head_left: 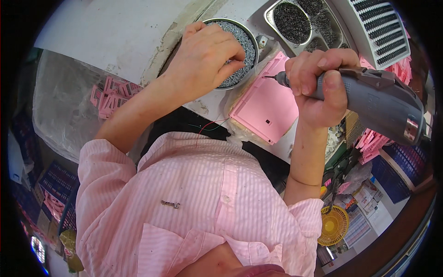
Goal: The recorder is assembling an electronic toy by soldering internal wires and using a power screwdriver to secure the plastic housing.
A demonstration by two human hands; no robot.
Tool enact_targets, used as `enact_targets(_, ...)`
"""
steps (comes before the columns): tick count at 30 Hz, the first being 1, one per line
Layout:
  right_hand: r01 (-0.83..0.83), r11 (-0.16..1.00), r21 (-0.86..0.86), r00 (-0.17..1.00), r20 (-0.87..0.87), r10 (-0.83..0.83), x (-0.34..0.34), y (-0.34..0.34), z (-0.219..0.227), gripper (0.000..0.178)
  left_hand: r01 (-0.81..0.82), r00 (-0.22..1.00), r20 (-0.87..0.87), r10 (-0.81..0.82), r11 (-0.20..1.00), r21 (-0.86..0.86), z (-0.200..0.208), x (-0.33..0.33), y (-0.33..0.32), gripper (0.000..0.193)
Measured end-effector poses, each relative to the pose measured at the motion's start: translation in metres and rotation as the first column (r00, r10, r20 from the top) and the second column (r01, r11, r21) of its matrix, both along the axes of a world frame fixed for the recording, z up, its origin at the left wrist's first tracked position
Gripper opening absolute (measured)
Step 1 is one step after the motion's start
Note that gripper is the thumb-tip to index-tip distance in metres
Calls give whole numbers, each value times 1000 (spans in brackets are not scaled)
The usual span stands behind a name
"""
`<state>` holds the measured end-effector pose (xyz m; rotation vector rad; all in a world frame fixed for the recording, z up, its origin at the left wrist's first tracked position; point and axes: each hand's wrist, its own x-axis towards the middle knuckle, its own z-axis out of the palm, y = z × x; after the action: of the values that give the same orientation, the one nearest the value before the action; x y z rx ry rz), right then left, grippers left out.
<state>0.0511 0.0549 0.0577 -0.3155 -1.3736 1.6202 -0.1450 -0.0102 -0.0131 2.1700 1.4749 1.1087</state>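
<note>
My left hand (pixel 207 53) is over a round metal bowl (pixel 255 44) full of small silver screws (pixel 237 34). Its fingers are bent, with thumb and forefinger tips close together; whatever may be between them is too small to make out. In my right hand (pixel 318 85) is a grey electric screwdriver (pixel 376 99), gripped near its front end. The thin bit points left, its tip at the upper part of a flat pink plastic panel (pixel 272 106). That panel lies on clear plastic wrapping at the table's near edge, with red and green wires (pixel 210 125) trailing from its left side.
Beyond the panel stands a metal tray (pixel 300 46) with compartments of dark screws. A white rack (pixel 380 32) with rows of black parts is at the far right. Pink parts (pixel 113 94) lie by plastic sheeting (pixel 62 101) on the left. A yellow basket (pixel 333 226) sits lower right.
</note>
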Motion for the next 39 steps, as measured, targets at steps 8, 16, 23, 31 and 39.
enact_targets(8,84,995,55,973,209,-94,-4,-11,-5,19,64,995,78,-61,997,-33,1,8,-10,15)
enact_targets(16,-62,981,186,992,116,41,8,-14,21,30,74,987,133,-87,992,100,0,25,-18,21)
enact_targets(23,-87,987,133,996,44,82,9,-32,34,36,71,981,168,-93,988,134,3,29,-28,23)
enact_targets(31,-52,999,-5,998,-26,52,13,-67,24,38,125,991,29,-127,989,74,23,18,-51,37)
enact_targets(39,-43,999,-17,997,68,44,4,-93,-4,27,-6,988,155,13,999,-42,27,-22,-37,49)
